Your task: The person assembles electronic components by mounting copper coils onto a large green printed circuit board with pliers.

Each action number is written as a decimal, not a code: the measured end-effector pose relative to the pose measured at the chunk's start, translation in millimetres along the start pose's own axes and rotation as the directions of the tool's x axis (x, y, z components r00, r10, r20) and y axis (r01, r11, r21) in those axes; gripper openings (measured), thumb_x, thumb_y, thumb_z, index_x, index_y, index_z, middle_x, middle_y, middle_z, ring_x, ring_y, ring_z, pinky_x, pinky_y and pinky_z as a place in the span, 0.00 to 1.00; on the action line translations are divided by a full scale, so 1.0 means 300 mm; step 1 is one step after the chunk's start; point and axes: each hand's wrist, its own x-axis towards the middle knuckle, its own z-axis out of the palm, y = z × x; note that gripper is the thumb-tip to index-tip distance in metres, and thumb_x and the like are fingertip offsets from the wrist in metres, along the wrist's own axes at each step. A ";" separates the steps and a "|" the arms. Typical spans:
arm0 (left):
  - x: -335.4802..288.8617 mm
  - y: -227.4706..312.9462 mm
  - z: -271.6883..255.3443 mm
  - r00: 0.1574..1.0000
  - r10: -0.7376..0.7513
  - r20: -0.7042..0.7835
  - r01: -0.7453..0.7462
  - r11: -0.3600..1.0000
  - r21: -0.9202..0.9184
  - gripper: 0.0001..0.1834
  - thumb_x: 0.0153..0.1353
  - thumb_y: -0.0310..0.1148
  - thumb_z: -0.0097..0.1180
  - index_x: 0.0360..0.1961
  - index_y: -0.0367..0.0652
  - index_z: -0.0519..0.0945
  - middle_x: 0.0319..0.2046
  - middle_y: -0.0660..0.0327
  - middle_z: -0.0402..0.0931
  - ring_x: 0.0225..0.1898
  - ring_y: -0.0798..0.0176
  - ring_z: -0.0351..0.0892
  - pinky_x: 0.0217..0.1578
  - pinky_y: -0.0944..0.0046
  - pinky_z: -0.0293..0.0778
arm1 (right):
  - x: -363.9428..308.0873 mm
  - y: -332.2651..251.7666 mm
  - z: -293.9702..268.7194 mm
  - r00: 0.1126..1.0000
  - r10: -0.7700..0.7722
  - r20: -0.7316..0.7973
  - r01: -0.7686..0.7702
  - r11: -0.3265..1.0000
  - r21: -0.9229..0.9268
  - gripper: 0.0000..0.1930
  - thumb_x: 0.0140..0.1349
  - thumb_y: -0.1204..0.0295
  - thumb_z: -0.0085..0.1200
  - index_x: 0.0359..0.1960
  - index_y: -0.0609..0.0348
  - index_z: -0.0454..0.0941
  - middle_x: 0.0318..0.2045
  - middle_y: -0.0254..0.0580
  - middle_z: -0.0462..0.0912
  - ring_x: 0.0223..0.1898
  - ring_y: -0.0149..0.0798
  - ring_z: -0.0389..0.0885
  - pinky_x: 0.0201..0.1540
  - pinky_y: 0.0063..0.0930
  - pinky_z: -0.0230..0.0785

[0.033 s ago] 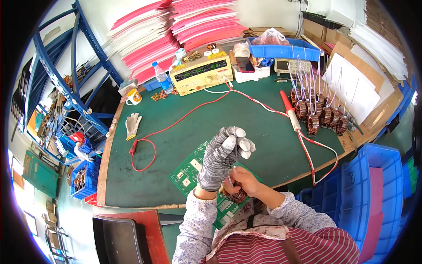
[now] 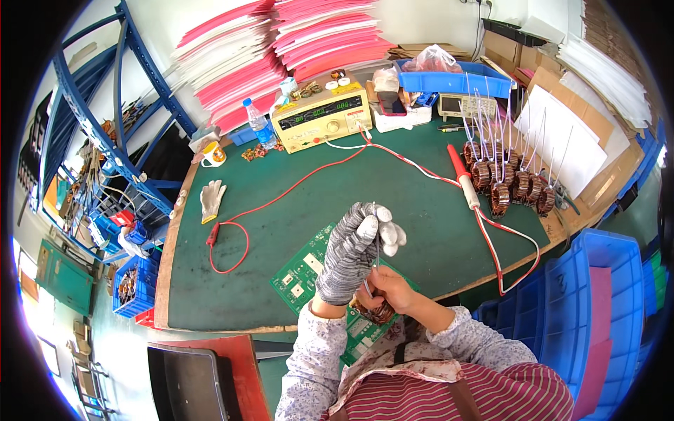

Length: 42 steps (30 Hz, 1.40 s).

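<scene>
My left hand [image 2: 358, 245] wears a grey knitted glove with white fingertips. Its fingers are closed around the upper part of a thin grey wire lead [image 2: 377, 257]. Just below, my bare right hand [image 2: 394, 289] pinches the lower stretch of that lead, close to a copper-wound ring coil [image 2: 382, 313]. The coil lies partly hidden under the right fingers. Beneath both hands a green circuit board [image 2: 289, 279] with white parts reaches over the table's front edge toward my lap; my forearms cover much of it.
Several similar coils [image 2: 500, 199] with upright leads stand at the right, beside a red-and-white probe [image 2: 460, 168]. A red cable [image 2: 281, 188] runs from the yellow power supply [image 2: 323, 119]. A spare glove [image 2: 212, 200] lies left on the green tabletop [image 2: 393, 182]. Blue bins [image 2: 590, 309] stand at right.
</scene>
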 end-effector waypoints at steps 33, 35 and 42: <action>-0.004 -0.001 0.075 0.967 -0.251 -0.034 0.254 0.953 0.167 0.20 0.60 0.46 0.49 0.18 0.43 0.66 0.09 0.68 0.58 0.12 0.72 0.58 0.14 0.73 0.57 | -0.036 -0.014 -0.003 0.999 -0.045 0.014 0.046 0.998 -0.050 0.29 0.61 0.44 0.37 0.14 0.57 0.63 0.10 0.27 0.57 0.13 0.25 0.52 0.18 0.20 0.44; 0.001 -0.008 0.062 0.972 -0.233 0.026 0.223 0.952 0.208 0.16 0.63 0.41 0.45 0.27 0.39 0.72 0.15 0.67 0.64 0.16 0.74 0.62 0.17 0.73 0.60 | -0.039 -0.018 -0.004 0.999 -0.034 0.020 0.035 0.998 -0.060 0.29 0.61 0.44 0.36 0.14 0.57 0.63 0.10 0.27 0.58 0.13 0.25 0.52 0.18 0.19 0.44; -0.019 -0.023 0.122 0.982 -0.185 0.037 0.166 0.942 0.292 0.16 0.65 0.39 0.39 0.38 0.37 0.73 0.17 0.65 0.67 0.19 0.74 0.66 0.21 0.75 0.63 | -0.071 -0.008 -0.043 1.000 -0.016 -0.022 0.016 1.000 -0.009 0.26 0.63 0.46 0.34 0.22 0.57 0.67 0.12 0.29 0.61 0.13 0.25 0.55 0.18 0.18 0.47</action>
